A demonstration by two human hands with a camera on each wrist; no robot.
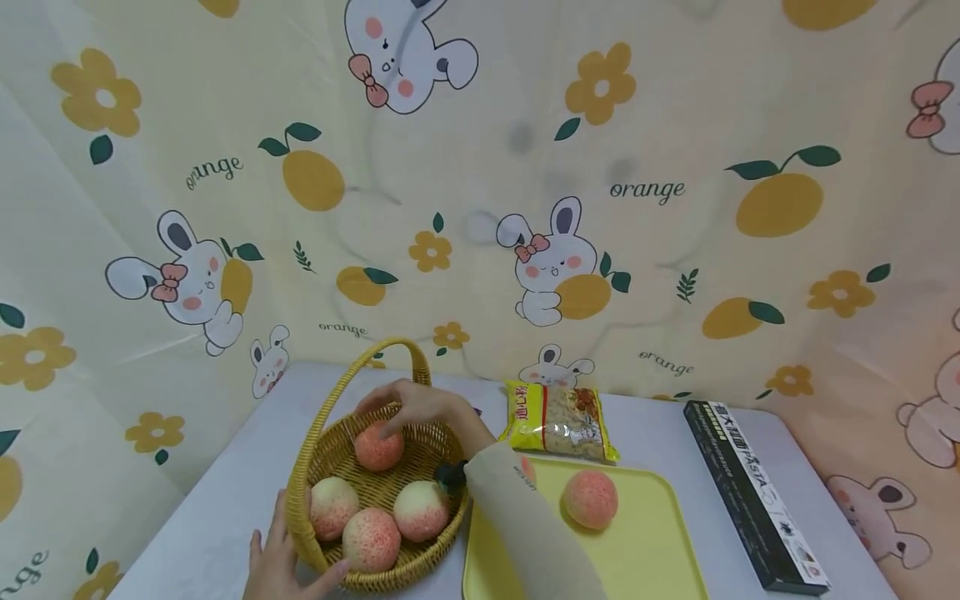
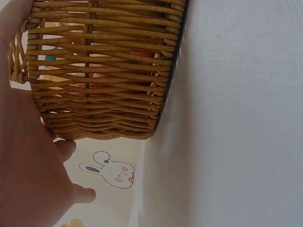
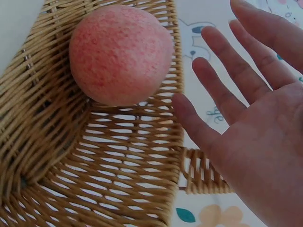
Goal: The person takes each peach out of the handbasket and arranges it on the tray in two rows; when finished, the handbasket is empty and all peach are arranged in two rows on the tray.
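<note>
My right hand [image 1: 408,404] reaches over the far part of a wicker basket [image 1: 322,454], close above a pink peach [image 1: 378,447]. In the right wrist view its fingers are extended and spread beside that peach [image 3: 120,54], with a gap between them. Several more peaches lie in the basket, among them a speckled peach [image 1: 371,540] in front and a paler peach [image 1: 422,510] to its right. My left hand [image 1: 281,562] rests against the basket's near left side, fingers spread; in the left wrist view the palm lies along the woven wall [image 2: 104,71].
A yellow tray [image 1: 645,550] right of the basket bears a pink peach [image 1: 591,499] and another partly behind my right sleeve [image 1: 532,525]. Behind it lies a yellow food packet [image 1: 558,421]. A long black pasta box [image 1: 757,500] lies at the right. A patterned cloth [image 1: 465,167] hangs behind the table.
</note>
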